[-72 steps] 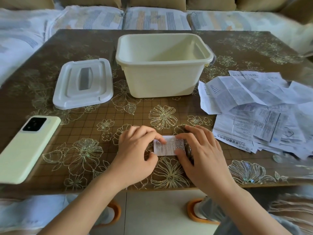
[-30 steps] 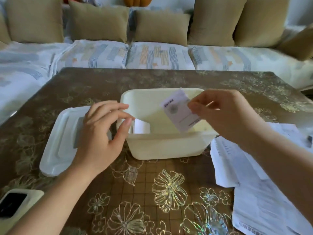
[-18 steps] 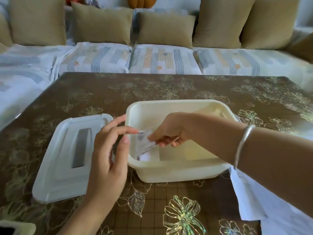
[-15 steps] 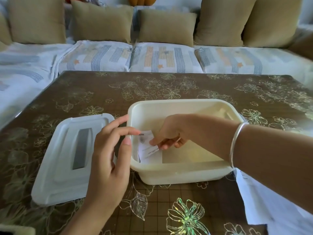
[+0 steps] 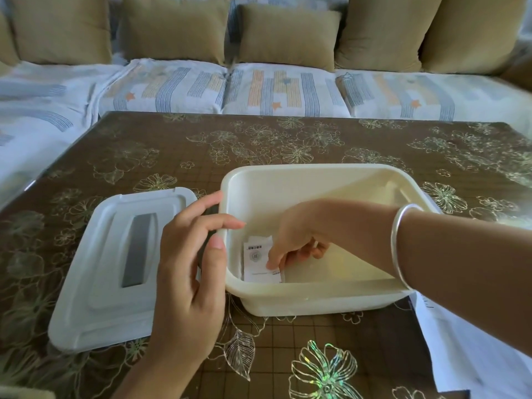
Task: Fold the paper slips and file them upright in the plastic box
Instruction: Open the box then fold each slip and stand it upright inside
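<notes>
A cream plastic box (image 5: 316, 299) stands open on the brown flowered table. My right hand (image 5: 296, 240) reaches down inside it at the left end, fingertips pinching a folded paper slip (image 5: 256, 259) that leans against the left wall; another slip stands just behind it. My left hand (image 5: 193, 263) hovers at the box's left rim, fingers relaxed and spread, one fingertip over the rim, holding nothing.
The box's white lid (image 5: 115, 269) lies flat to the left of the box. Unfolded paper slips (image 5: 472, 355) lie at the right edge of the table (image 5: 144, 156). A sofa with cushions (image 5: 276, 90) runs behind the table.
I folded a slip near the table's front, lifted it over the box and lowered it inside. It now leans at the left wall with my right hand deeper in the box.
</notes>
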The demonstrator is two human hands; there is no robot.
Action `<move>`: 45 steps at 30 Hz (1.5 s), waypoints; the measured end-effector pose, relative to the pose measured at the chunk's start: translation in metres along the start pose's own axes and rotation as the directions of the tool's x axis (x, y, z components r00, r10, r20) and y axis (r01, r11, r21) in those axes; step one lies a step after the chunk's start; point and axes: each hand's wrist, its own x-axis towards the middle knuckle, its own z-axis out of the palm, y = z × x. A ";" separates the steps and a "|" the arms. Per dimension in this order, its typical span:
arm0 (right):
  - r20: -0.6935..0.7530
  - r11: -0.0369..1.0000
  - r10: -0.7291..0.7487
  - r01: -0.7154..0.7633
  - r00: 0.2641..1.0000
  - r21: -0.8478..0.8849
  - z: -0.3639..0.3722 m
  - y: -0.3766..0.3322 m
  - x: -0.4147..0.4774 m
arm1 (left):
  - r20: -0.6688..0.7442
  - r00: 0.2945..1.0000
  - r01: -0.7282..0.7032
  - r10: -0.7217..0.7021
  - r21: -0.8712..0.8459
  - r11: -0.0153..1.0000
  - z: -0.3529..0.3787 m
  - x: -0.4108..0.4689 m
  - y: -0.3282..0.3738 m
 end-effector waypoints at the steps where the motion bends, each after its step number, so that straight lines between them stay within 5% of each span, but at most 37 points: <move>1: 0.002 0.999 0.002 -0.002 1.000 -0.040 0.001 -0.001 0.001 | 0.002 1.000 0.000 0.000 0.000 1.000 0.000 0.000 0.000; 4: -0.006 0.994 0.024 -0.025 1.000 -0.105 0.003 0.000 0.002 | 0.002 1.000 0.012 -0.012 -0.004 1.000 0.000 0.000 0.000; 10: -0.042 0.992 -0.002 0.008 0.999 0.130 0.007 -0.001 0.000 | -0.007 1.000 0.013 -0.013 -0.004 1.000 0.001 0.000 -0.001; 45: -0.109 0.930 0.016 0.025 0.994 0.367 0.001 0.001 -0.015 | 0.024 0.999 0.033 -0.033 0.012 0.999 -0.005 0.001 0.003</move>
